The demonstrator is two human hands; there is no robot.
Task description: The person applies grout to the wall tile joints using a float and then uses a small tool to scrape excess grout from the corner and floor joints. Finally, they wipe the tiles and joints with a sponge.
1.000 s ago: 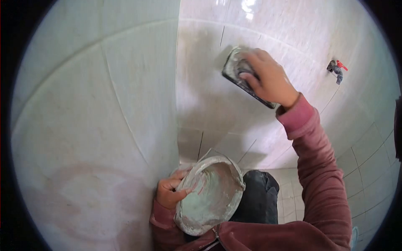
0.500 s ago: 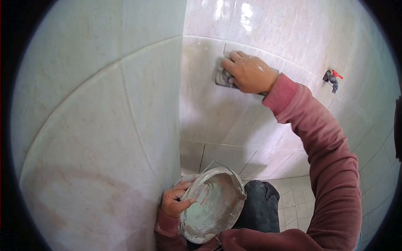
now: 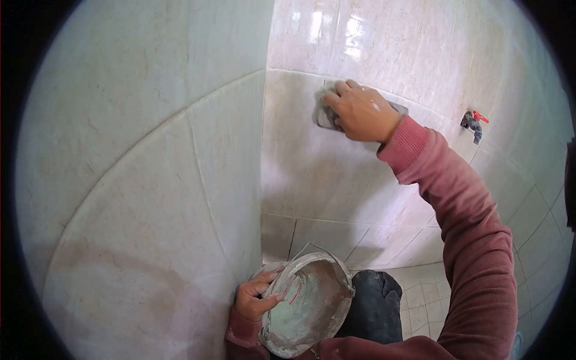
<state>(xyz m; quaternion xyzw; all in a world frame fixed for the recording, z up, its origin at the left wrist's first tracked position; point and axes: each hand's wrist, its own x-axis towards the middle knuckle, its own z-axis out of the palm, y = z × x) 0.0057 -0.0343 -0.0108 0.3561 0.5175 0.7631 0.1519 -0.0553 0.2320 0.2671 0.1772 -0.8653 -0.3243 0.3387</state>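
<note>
My right hand (image 3: 367, 114) is closed on a grey rectangular trowel (image 3: 399, 108), its flat plate held against the tiled wall (image 3: 318, 174). The fingers and wrist cover most of the trowel, handle included. It lies across a horizontal tile joint, near a short dark vertical joint. Down by the left wall, my left hand (image 3: 258, 297) grips the rim of a tilted bucket (image 3: 327, 318), thumb inside and fingers outside. Pale greenish-white paste (image 3: 294, 312) coats the inside of the bucket, and a wire handle (image 3: 309, 245) stands up from it. White smears mark the back of my right hand.
A tap (image 3: 472, 125) with a red lever sticks out of the wall at right. The left tiled wall (image 3: 132, 198) runs close beside my left arm. My dark-clad knee (image 3: 372, 306) is beside the bucket, above small floor tiles (image 3: 423, 306).
The view has tilted, so the wall and bucket sit lower in it. Against the tiles, my right hand and the trowel have slid slightly up and right. My left hand keeps its hold.
</note>
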